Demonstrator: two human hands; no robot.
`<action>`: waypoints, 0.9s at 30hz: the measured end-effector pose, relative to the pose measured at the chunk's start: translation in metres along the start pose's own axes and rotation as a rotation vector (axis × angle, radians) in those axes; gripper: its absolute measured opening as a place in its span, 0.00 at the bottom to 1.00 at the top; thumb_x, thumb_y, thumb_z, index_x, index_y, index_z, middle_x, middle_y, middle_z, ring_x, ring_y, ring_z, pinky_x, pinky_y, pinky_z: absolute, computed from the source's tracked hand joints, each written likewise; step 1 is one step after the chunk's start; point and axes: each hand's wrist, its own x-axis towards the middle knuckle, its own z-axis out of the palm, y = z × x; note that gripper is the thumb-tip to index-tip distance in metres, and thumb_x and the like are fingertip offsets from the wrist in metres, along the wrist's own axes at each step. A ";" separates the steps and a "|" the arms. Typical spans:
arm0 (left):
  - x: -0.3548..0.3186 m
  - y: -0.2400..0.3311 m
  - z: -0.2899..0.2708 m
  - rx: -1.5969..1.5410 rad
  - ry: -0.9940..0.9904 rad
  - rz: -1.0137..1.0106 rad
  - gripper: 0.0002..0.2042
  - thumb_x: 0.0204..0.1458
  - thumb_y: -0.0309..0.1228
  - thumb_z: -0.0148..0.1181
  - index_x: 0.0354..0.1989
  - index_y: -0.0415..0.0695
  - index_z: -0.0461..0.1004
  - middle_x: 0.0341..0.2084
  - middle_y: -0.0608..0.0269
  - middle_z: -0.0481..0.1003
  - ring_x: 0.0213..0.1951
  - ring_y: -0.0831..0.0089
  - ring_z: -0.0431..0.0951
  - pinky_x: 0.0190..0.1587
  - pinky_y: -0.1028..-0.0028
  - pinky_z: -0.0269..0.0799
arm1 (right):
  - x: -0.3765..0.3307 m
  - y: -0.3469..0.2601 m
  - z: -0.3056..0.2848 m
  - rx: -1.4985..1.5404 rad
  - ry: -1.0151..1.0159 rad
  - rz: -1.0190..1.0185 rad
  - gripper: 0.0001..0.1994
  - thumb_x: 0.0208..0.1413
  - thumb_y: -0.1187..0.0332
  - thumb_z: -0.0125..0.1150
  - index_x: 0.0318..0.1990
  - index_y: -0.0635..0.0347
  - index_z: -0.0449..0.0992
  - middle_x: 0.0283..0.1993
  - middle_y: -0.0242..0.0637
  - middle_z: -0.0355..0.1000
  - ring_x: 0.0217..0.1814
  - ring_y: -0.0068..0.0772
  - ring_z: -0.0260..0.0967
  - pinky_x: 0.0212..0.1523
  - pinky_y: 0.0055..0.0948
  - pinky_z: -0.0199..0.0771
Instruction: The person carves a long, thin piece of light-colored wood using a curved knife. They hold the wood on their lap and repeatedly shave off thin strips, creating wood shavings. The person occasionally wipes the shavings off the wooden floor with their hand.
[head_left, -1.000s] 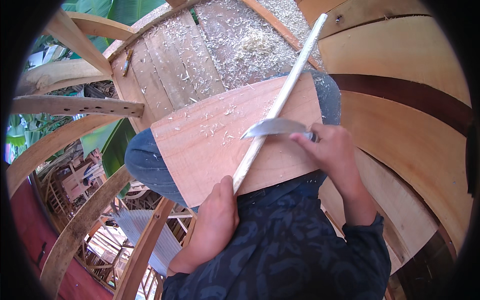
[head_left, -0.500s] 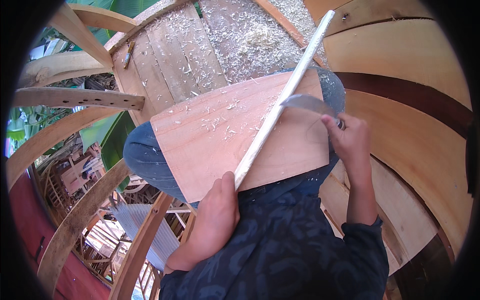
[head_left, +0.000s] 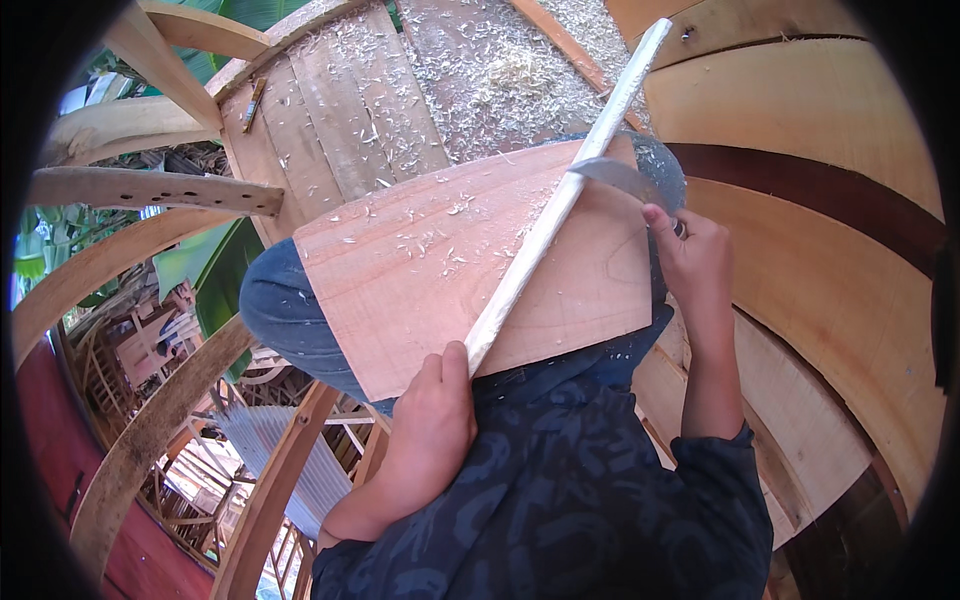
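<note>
Since a second ago, the curved knife point(head_left: 625, 178) has moved up along the pale stick point(head_left: 527, 266), from about its middle to its upper half, and the right hand point(head_left: 700, 252) has shifted up and outward with it. That hand is closed on the knife's handle, thumb pointing up toward the blade, at the right of the frame. The left hand point(head_left: 440, 405), lower centre, is wrapped around the stick's near end. The stick's long axis slants from there to the upper right, crossing a flat board point(head_left: 375, 330) laid over the knees and reaching past its far edge. From the right hand, the stick lies to the left; the blade points that way and overlaps it crosswise. Whether the edge is touching the wood, I cannot tell. Curled shavings point(head_left: 525, 80) cover the planks beyond.
</note>
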 end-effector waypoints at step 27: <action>-0.002 0.009 -0.004 -0.146 -0.002 -0.007 0.20 0.54 0.16 0.50 0.56 0.34 0.59 0.36 0.39 0.66 0.40 0.41 0.70 0.42 0.56 0.66 | -0.041 -0.020 0.012 -0.067 -0.021 -0.294 0.32 0.45 0.36 0.64 0.15 0.62 0.72 0.14 0.46 0.67 0.19 0.49 0.71 0.20 0.38 0.68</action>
